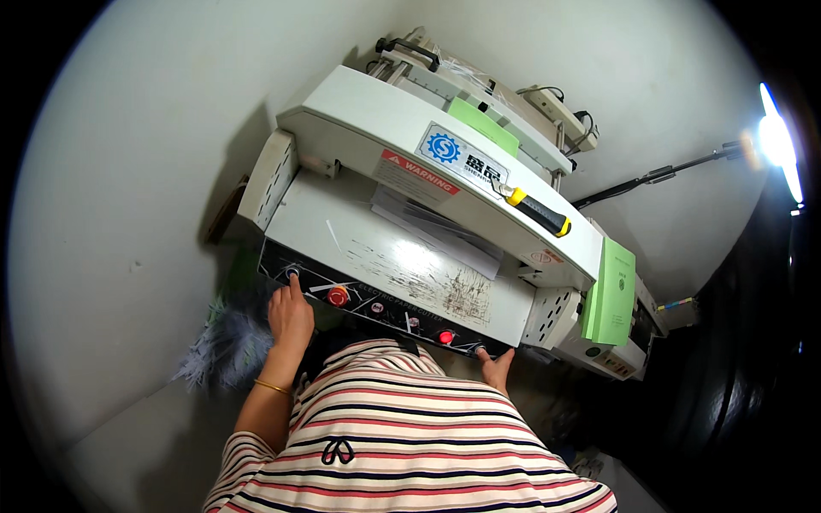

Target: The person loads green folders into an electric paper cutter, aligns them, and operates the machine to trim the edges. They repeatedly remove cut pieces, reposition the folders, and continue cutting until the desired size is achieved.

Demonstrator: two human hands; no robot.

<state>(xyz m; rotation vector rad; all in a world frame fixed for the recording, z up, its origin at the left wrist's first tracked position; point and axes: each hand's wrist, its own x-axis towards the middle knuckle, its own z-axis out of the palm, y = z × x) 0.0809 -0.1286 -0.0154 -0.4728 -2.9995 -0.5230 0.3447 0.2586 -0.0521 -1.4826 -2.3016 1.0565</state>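
A white electric paper cutter (342, 103) stands in front of me. Along its near edge runs a black control panel (393, 315). My left hand (291, 316) holds nothing and touches the round button (292, 272) at the panel's left end with an outstretched index finger. At the right end, one finger of my right hand (496, 371) rests on another button, and a second finger stands apart at the panel corner. Between my hands sit a red knob (339, 296) and a lit red button (445, 337). A stack of white paper (436, 227) lies under the cutter's front beam, its far part hidden.
A black-and-yellow utility knife (539, 212) lies on the beam. Green booklets (611, 291) rest at the right side, with more green paper (483, 124) behind the beam. Paper strips (333, 234) litter the scratched bed. Wispy grey strips (227, 342) are heaped at lower left. A lamp (776, 141) shines at right.
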